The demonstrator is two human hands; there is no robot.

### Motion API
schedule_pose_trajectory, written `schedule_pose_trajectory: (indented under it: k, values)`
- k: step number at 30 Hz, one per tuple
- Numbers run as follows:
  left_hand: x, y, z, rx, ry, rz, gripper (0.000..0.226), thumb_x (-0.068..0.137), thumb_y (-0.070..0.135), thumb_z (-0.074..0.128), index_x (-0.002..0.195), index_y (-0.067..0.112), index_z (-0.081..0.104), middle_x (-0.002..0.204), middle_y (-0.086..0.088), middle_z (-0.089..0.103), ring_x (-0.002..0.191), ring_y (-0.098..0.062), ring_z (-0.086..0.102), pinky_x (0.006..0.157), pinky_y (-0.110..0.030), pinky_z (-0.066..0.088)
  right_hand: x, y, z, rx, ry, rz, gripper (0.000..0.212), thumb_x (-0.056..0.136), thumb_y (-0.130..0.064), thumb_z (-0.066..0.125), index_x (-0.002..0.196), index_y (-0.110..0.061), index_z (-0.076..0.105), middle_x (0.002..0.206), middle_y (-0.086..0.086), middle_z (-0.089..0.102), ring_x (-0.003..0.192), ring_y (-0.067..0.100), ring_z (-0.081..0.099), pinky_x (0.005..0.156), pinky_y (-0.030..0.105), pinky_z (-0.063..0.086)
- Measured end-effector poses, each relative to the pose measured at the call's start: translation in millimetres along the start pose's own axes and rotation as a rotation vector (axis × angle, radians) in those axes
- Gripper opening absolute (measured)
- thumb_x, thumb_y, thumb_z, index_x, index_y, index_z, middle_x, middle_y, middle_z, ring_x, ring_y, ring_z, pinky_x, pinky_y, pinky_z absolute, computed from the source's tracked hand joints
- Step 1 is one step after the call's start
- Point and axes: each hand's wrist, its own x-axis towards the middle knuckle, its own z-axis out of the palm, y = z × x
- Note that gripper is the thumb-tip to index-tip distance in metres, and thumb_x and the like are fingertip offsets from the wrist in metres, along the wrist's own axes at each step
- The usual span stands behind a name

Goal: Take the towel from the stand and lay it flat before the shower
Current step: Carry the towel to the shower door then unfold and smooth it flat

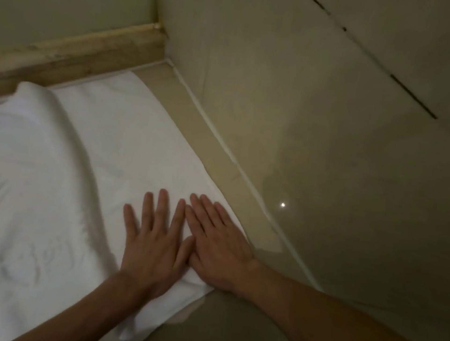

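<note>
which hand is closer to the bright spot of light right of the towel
Right. The right hand lies flat on the towel edge nearest the spot; the left hand lies beside it, farther away.

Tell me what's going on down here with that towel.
A person has both hands on a white towel spread on the tiled floor. The left hand and right hand lie flat, side by side, fingers straight, pressing near the towel's near corner. Its far edge runs along a wooden strip, and a raised fold shows there.
</note>
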Motion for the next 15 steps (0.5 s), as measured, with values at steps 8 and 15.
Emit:
schedule_pose_trajectory:
  k: [8,15]
  values:
    - [15.1,16.2,0.0,-0.003,0.052,0.046,0.072,0.090,0.059,-0.008,0.150,0.020,0.000,0.157,-0.016,-0.007,0.143,-0.039,-0.012,0.112,-0.063,-0.006,-2.5,16.3,1.8,-0.026,0.025,0.046,0.071,0.090,-0.039,0.014,0.149,-0.006,-0.006,0.158,0.013,-0.011,0.145,0.025,-0.015,0.117,0.041,-0.010]
    - [32.6,29.8,2.0,0.032,0.064,0.064,0.071,0.086,0.059,-0.018,0.148,0.024,-0.010,0.156,-0.012,-0.013,0.142,-0.039,-0.018,0.109,-0.062,-0.014,-4.5,35.1,-0.5,-0.039,0.017,0.083,0.071,0.090,-0.040,0.013,0.149,-0.006,-0.006,0.158,0.012,-0.010,0.145,0.025,-0.013,0.118,0.043,-0.007]
